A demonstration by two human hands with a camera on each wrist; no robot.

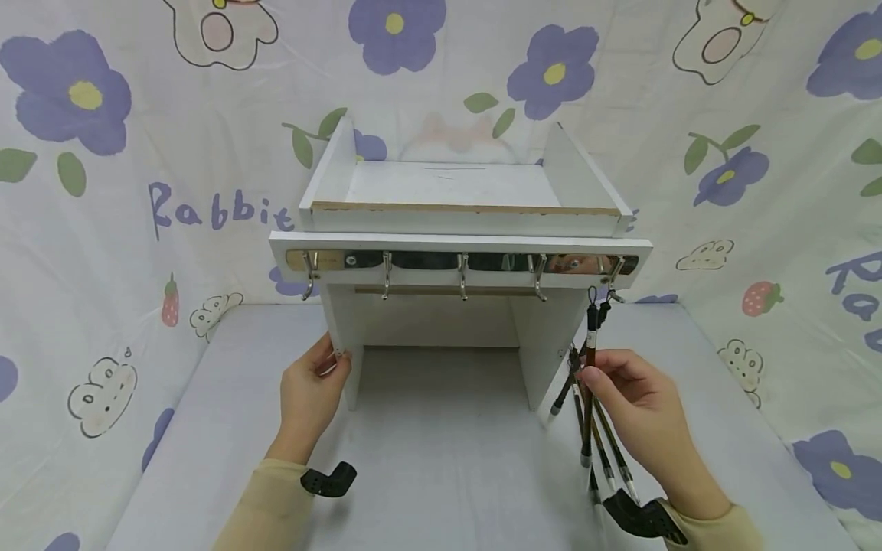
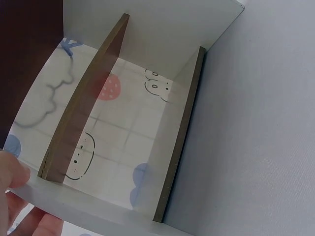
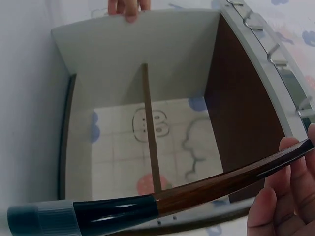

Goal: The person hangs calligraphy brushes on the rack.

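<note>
A person's two hands at a white wooden rack (image 1: pixel 462 223) on a pale grey tabletop (image 1: pixel 441 467).
White cloth (image 1: pixel 227 138) printed with purple flowers, rabbits and strawberries surrounds the tabletop; a shiny strip (image 1: pixel 423 261) with silver metal hooks (image 1: pixel 464 277) runs along the rack's front. The left hand (image 1: pixel 311 398) grips the edge of the rack's left side panel between thumb and fingers. Near the rightmost hook, a slim brown-handled brush (image 1: pixel 588 413) points downward, its handle pinched between the right hand's (image 1: pixel 641 417) thumb and fingers; whether its loop is on the hook cannot be told. More dark-handled brushes (image 1: pixel 616 448) hang just beside those fingers.
</note>
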